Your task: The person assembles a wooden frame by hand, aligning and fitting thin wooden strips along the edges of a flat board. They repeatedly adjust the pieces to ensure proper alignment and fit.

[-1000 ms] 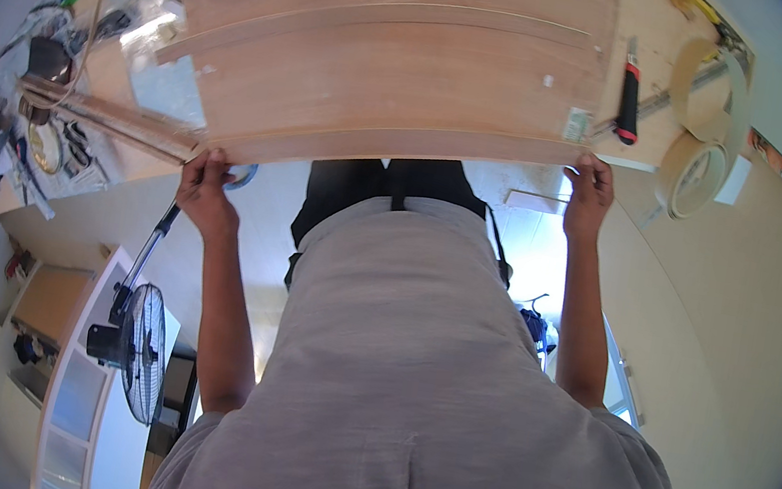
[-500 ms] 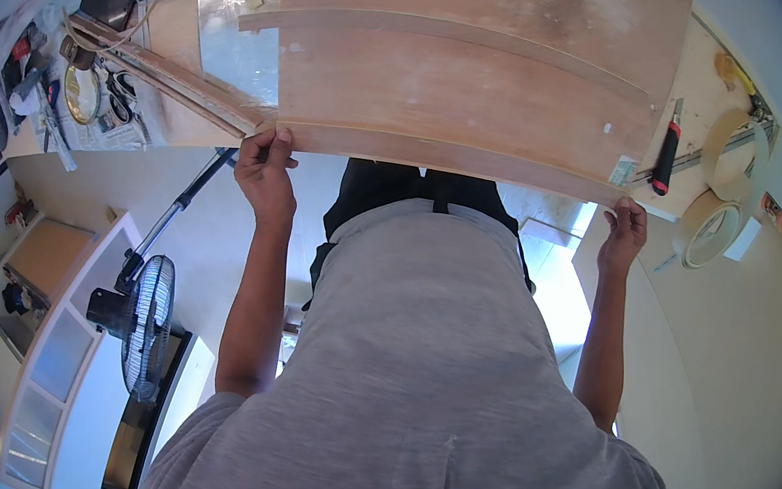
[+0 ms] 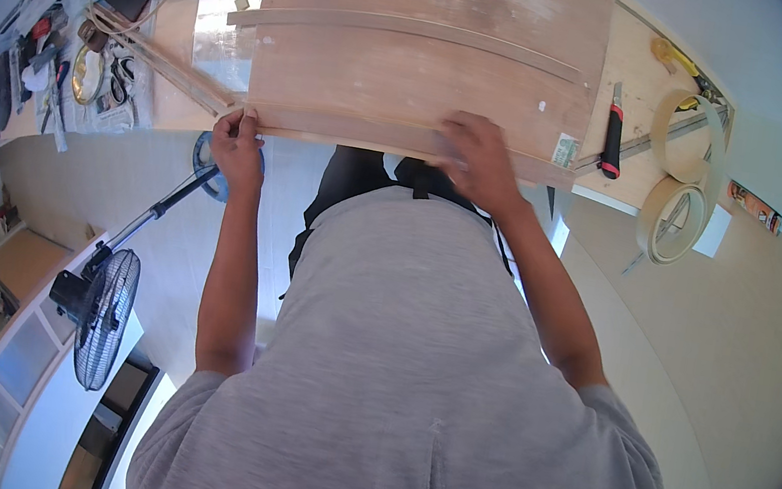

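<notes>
A thin wooden strip (image 3: 348, 127) runs along the near edge of a large plywood board (image 3: 376, 70). My left hand (image 3: 239, 149) pinches the strip's left end at the board's near left corner, thumb on top. Right of the middle, my right hand (image 3: 486, 166) is over the strip and the board's edge; its fingers are smeared by motion, so their grip is unclear. A second narrow strip (image 3: 403, 26) lies across the board farther back. A small printed label (image 3: 565, 150) is near the board's right corner.
To the right lie a red and black utility knife (image 3: 613, 136), rolls of pale edging tape (image 3: 670, 220) and a yellow-handled tool (image 3: 676, 60). Wooden lengths (image 3: 170, 68), scissors (image 3: 120, 80) and several tools crowd the left. A standing fan (image 3: 107, 318) is at lower left.
My right hand has left the strip's right end and moved left along the board's near edge. My left hand keeps its pinch at the left end. The view has shifted slightly.
</notes>
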The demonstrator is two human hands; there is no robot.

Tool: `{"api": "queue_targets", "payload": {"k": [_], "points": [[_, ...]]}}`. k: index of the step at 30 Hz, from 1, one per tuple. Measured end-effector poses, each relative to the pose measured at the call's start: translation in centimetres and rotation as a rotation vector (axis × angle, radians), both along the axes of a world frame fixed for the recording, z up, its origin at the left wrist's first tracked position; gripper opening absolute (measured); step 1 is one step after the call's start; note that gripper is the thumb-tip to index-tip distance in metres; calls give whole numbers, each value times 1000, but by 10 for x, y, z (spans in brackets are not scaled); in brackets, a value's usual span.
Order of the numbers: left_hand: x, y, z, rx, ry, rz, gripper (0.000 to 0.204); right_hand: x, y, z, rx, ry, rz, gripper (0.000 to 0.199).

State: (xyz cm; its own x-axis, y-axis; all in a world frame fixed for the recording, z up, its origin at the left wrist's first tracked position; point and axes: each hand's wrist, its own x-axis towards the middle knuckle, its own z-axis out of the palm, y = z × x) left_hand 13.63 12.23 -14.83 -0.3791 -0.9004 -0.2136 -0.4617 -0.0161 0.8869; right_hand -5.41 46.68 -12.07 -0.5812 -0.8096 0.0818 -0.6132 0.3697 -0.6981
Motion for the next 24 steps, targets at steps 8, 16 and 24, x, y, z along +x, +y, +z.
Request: {"api": "queue_targets", "payload": {"k": [8, 16, 24], "points": [[6, -8, -12, 35, 82, -13, 24, 7, -53, -11, -31, 148, 183, 37], [9, -9, -20, 57, 95, 46, 25, 15, -55, -21, -16, 377, 181, 36], [25, -16, -19, 348, 327, 72, 23, 15, -57, -19, 3, 402, 212, 42]]}}
